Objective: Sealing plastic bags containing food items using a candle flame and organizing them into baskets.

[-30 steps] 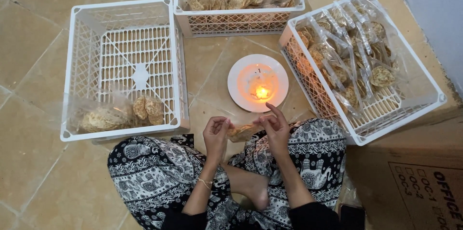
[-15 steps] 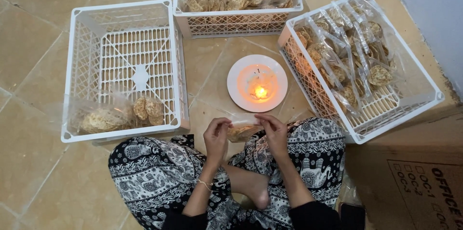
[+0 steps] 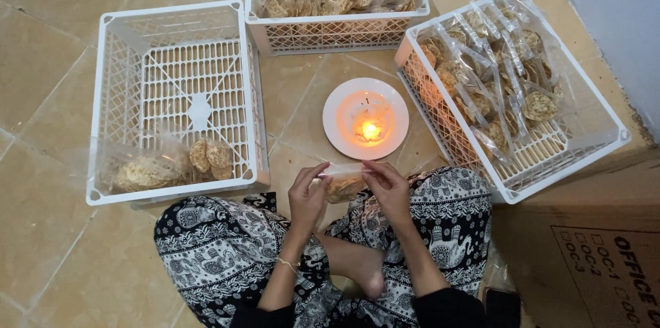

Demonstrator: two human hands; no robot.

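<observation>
Both hands hold one small clear plastic bag of flat brown crackers [image 3: 344, 183] over my lap. My left hand [image 3: 307, 195] pinches the bag's left top edge. My right hand [image 3: 388, 187] pinches the right top edge, and the edge is stretched flat between them. Just beyond the bag, a lit candle [image 3: 369, 130] burns on a white plate [image 3: 337, 128] on the floor. The bag's top edge lies a short way in front of the flame, apart from it.
A white crate [image 3: 110, 101] at left holds a couple of cracker bags at its near end. A crate [image 3: 330, 32] straight ahead and a crate [image 3: 584, 142] at right hold several bags. A cardboard box [image 3: 591, 259] sits at lower right. Tiled floor all around.
My right hand's fingers have come down from a raised pose and now pinch the bag's top edge, which is pulled straight between both hands.
</observation>
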